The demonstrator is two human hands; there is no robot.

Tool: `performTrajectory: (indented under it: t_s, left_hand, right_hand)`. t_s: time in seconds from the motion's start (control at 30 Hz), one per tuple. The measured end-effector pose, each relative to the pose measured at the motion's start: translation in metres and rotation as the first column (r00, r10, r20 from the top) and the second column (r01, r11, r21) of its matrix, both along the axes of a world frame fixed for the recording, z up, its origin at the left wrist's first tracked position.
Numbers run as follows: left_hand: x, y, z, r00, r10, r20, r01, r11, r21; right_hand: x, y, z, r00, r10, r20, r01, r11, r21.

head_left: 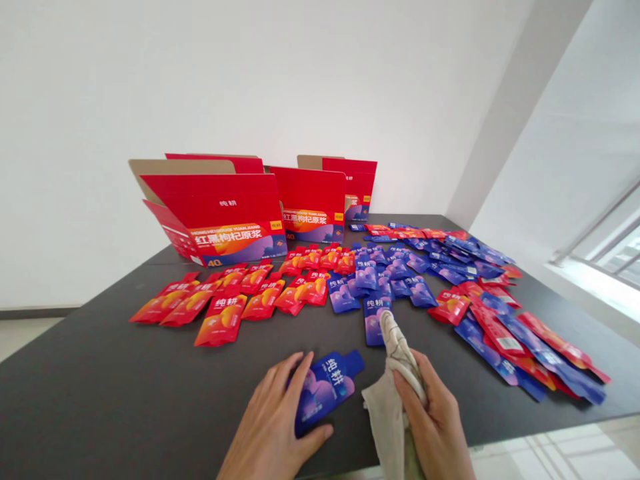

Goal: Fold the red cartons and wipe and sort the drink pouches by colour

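My left hand (273, 417) rests on the dark table (100, 393) near its front edge, fingers curled round a blue pouch (327, 387) that lies flat with its spout pointing up and right. My right hand (435, 417) is closed on a crumpled off-white cloth (395, 363); the cloth's upper end sticks up just right of the blue pouch and overlaps another blue pouch (374, 319) behind it.
Several red pouches (220, 303) lie at the middle left, several blue pouches (385, 277) in the centre, and a mixed red and blue heap (505, 320) on the right. Open red cartons (225, 213) stand at the back. A window (610, 247) is on the right.
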State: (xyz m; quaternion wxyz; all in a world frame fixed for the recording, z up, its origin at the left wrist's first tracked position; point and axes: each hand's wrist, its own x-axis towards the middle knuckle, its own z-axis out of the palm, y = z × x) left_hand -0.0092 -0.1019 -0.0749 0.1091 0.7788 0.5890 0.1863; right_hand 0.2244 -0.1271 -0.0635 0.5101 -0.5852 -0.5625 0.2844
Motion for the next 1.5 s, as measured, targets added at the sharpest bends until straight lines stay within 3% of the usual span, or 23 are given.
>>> performTrajectory:
  t_s: [0.17, 0.27, 0.37, 0.43, 0.57, 0.77, 0.83, 0.97, 1.03, 1.17, 1.37, 1.5]
  left_hand:
    - [-0.017, -0.009, -0.013, 0.993, -0.033, 0.112, 0.034, 0.999, -0.011]
    - [-0.013, -0.010, -0.011, 0.983, -0.043, 0.180, 0.045, 0.999, -0.004]
    - [-0.010, -0.011, -0.006, 0.970, -0.032, 0.242, 0.038, 0.999, -0.020]
    - [-0.009, -0.012, -0.004, 0.965, -0.021, 0.260, 0.029, 0.999, -0.027]
    - [-0.008, -0.012, -0.005, 0.963, 0.002, 0.268, 0.002, 1.000, -0.014]
    - [-0.005, -0.007, -0.002, 0.961, -0.005, 0.277, 0.016, 0.999, -0.036]
    - [-0.005, -0.007, -0.002, 0.961, -0.008, 0.275, 0.021, 0.999, -0.042]
    - [-0.008, -0.007, -0.006, 0.965, 0.002, 0.263, 0.011, 0.999, -0.048]
    - [-0.008, -0.007, -0.007, 0.966, 0.005, 0.260, 0.010, 0.998, -0.059]
    - [-0.007, -0.008, -0.004, 0.966, 0.000, 0.260, 0.024, 0.996, -0.086]
    - [-0.006, -0.007, -0.005, 0.966, 0.006, 0.259, 0.003, 0.999, -0.037]
    - [-0.004, -0.006, -0.003, 0.962, -0.006, 0.274, 0.025, 0.998, -0.066]
  right_hand:
    - [-0.030, 0.010, 0.000, 0.948, 0.031, 0.317, -0.039, 0.999, 0.018]
    - [-0.068, 0.008, -0.001, 0.831, 0.152, 0.535, -0.175, 0.984, -0.008]
    - [-0.093, 0.008, 0.002, 0.723, 0.236, 0.649, -0.272, 0.961, -0.047]
    - [-0.091, 0.014, 0.006, 0.663, 0.245, 0.707, -0.274, 0.959, -0.075]
    - [-0.066, 0.030, 0.014, 0.583, 0.183, 0.792, -0.130, 0.983, -0.131]
    - [-0.077, 0.020, 0.012, 0.506, 0.325, 0.799, -0.357, 0.922, -0.149]
    - [-0.079, 0.020, 0.010, 0.524, 0.306, 0.795, -0.343, 0.930, -0.132]
    - [-0.072, 0.028, 0.013, 0.536, 0.246, 0.808, -0.200, 0.966, -0.161]
    - [-0.074, 0.027, 0.017, 0.509, 0.325, 0.797, -0.263, 0.941, -0.215]
    - [-0.081, 0.021, 0.024, 0.447, 0.520, 0.728, -0.449, 0.834, -0.319]
    - [-0.071, 0.030, 0.028, 0.492, 0.409, 0.769, -0.262, 0.911, -0.318]
    - [-0.078, 0.026, 0.029, 0.424, 0.532, 0.733, -0.438, 0.829, -0.348]
